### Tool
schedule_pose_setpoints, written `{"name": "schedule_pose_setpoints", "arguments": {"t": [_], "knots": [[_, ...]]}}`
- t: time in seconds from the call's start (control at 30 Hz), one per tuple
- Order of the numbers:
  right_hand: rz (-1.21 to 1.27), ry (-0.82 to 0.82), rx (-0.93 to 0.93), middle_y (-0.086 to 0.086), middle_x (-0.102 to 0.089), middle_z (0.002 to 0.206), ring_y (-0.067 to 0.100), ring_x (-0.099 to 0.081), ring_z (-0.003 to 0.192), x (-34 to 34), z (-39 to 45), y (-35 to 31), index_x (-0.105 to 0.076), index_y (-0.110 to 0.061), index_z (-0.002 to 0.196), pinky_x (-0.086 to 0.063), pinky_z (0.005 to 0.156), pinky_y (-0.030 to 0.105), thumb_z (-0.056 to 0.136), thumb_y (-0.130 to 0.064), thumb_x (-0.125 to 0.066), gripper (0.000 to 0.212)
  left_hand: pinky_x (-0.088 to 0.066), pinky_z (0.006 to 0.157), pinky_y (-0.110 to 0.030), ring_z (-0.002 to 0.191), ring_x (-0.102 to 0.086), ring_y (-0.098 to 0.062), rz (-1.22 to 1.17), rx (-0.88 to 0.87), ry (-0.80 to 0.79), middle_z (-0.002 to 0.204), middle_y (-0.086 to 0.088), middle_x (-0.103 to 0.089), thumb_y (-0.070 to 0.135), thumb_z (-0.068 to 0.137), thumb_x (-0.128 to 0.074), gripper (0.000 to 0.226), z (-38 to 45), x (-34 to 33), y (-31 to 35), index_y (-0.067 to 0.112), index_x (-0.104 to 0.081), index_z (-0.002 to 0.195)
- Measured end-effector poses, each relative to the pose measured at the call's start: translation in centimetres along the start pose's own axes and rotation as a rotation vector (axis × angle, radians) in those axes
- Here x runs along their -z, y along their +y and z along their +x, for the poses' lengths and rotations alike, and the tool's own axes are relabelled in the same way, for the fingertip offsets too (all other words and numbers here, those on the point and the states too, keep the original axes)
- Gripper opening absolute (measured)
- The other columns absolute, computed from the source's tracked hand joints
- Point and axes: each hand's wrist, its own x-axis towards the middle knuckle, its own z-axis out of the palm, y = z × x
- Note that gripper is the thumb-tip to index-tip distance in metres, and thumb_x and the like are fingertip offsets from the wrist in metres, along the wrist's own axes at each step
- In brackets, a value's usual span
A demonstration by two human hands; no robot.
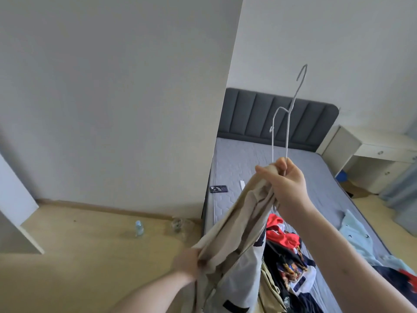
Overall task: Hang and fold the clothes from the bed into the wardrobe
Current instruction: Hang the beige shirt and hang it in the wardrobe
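My right hand (pixel 287 181) grips a thin grey wire hanger (pixel 286 123) together with the top of a beige jacket (pixel 239 240), held up over the bed's near end. The hanger's hook points upward and its lower part is hidden inside the fabric. My left hand (pixel 188 263) grips the jacket's lower fold, down and to the left. Beneath the jacket a pile of red, black and patterned clothes (pixel 286 251) lies on the grey mattress (pixel 259 163). A light blue garment (pixel 358 238) lies at the bed's right edge.
A white wall panel (pixel 135 98) stands left of the bed. A dark phone (pixel 218 189) and a white strip lie on the mattress. A water bottle (pixel 139 228) stands on the wooden floor. A white desk (pixel 374 154) is at far right, a white board (pixel 15 211) at far left.
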Motion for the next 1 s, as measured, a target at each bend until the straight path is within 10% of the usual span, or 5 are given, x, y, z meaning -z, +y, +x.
{"name": "schedule_pose_setpoints", "arguments": {"t": [0.43, 0.6, 0.8, 1.0], "knots": [[-0.222, 0.04, 0.012, -0.009, -0.04, 0.063, 0.011, -0.039, 0.057, 4.4, -1.1, 1.9, -0.033, -0.027, 0.068, -0.04, 0.047, 0.02, 0.084, -0.007, -0.08, 0.053, -0.032, 0.061, -0.03, 0.078, -0.052, -0.012, -0.306, 0.011, 0.244, 0.066, 0.008, -0.061, 0.026, 0.101, -0.061, 0.035, -0.2, 15.7, -9.8, 0.02, -0.07, 0.068], [-0.439, -0.031, 0.027, -0.01, -0.037, 0.058, 0.009, -0.035, 0.051, 4.0, -0.6, 3.1, -0.032, -0.024, 0.067, -0.034, 0.042, 0.019, 0.083, -0.01, -0.079, 0.052, -0.045, 0.095, -0.031, 0.12, -0.062, -0.027, -0.181, 0.036, 0.348, 0.127, -0.012, -0.07, 0.014, 0.101, -0.056, 0.026, -0.6, 22.0, -9.1, 0.005, -0.076, 0.115], [-0.638, -0.09, 0.016, 0.002, -0.032, 0.064, 0.016, -0.03, 0.059, 3.8, -0.3, 4.9, -0.033, -0.018, 0.07, -0.028, 0.055, 0.033, 0.085, -0.014, -0.078, 0.047, -0.039, 0.063, -0.038, 0.073, -0.059, -0.031, -0.111, -0.079, 0.656, 0.067, -0.01, -0.06, 0.014, 0.098, -0.052, 0.034, -3.5, 28.4, -4.8, 0.008, -0.051, 0.065], [-0.742, -0.046, -0.007, 0.003, -0.03, 0.06, 0.018, -0.028, 0.058, 3.5, 0.2, 5.9, -0.031, -0.015, 0.066, -0.024, 0.058, 0.032, 0.09, -0.025, -0.076, 0.051, -0.024, 0.055, -0.036, 0.058, -0.033, -0.022, -0.141, -0.186, 0.734, 0.057, -0.006, -0.036, 0.018, 0.094, -0.054, 0.038, -5.7, 34.2, 1.0, 0.015, -0.037, 0.06]]}}
